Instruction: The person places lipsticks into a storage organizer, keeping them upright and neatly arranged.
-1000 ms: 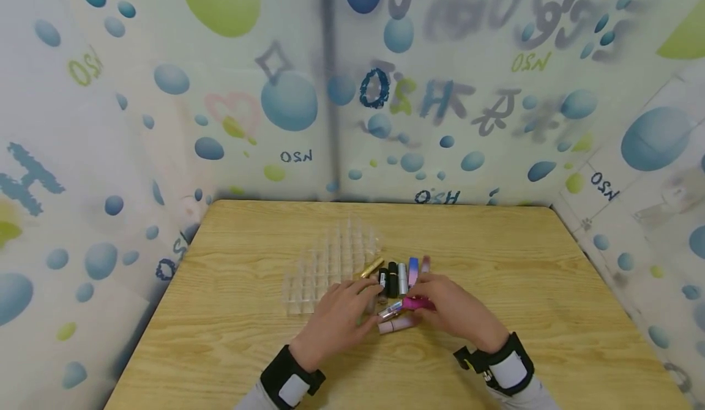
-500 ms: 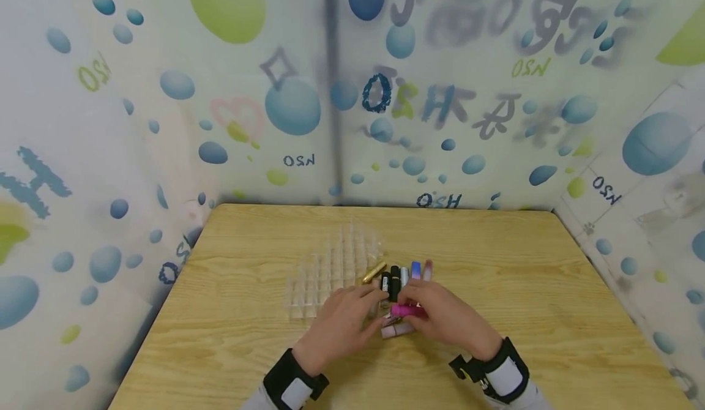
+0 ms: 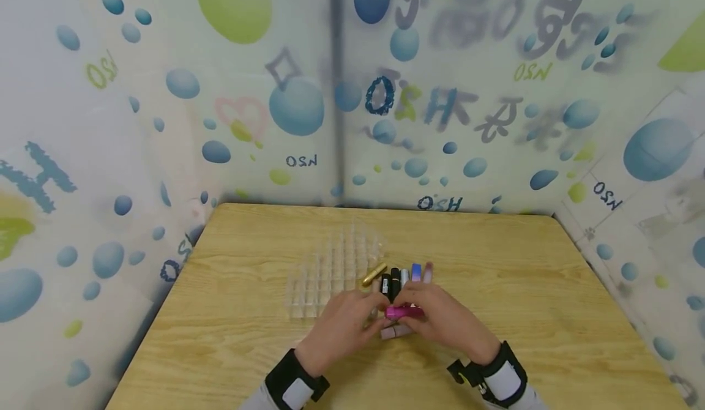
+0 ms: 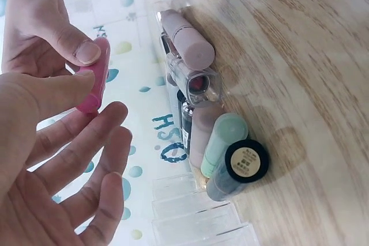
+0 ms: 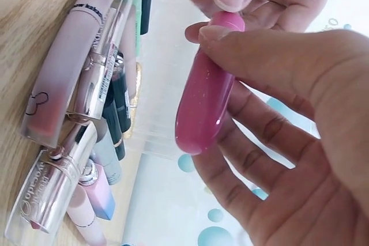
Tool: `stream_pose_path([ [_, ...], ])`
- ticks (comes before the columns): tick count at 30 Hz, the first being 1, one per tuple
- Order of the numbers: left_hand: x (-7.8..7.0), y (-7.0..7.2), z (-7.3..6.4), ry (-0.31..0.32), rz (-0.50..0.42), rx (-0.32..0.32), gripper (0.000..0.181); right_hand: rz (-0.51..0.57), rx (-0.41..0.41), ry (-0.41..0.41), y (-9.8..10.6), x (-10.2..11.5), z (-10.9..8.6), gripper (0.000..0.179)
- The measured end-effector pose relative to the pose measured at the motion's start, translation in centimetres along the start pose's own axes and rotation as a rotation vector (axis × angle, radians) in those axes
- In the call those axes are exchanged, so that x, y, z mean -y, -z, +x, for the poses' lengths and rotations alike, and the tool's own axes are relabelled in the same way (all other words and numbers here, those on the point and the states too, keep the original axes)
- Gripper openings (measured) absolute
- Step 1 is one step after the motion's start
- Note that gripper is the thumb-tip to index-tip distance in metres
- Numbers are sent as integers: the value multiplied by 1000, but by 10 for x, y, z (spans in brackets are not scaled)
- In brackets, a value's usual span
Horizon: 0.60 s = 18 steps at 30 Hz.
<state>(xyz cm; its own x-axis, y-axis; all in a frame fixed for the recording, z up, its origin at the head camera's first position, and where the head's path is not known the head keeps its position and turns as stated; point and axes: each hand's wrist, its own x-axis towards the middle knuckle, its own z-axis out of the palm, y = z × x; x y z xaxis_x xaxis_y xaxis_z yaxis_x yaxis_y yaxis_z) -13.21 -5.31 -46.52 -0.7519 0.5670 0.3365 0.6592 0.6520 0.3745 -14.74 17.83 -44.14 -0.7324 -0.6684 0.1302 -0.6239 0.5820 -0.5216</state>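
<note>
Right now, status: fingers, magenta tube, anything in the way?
Left fingers, right fingers: both pinching magenta tube. Tube held off the table. Possible snags: loose tubes close by, clear organizer to the left.

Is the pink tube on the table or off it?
Off: left hand and right hand hold the pink tube, apart from the table in both wrist views.

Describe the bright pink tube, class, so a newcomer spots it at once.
On the wooden table stands a clear rack. Beside it, a left hand and right hand hold the bright pink tube. Unlike the nearby pale pink tube and black tubes, it is vivid magenta.
</note>
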Motion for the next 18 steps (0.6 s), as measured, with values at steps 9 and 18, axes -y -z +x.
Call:
stream_pose_path([
  [9, 2, -3, 1, 46, -97, 23, 15, 22, 15, -22, -2, -1, -1, 14],
  [18, 6, 2, 2, 116, -192, 51, 14, 11, -22, -9, -1, -1, 1, 14],
])
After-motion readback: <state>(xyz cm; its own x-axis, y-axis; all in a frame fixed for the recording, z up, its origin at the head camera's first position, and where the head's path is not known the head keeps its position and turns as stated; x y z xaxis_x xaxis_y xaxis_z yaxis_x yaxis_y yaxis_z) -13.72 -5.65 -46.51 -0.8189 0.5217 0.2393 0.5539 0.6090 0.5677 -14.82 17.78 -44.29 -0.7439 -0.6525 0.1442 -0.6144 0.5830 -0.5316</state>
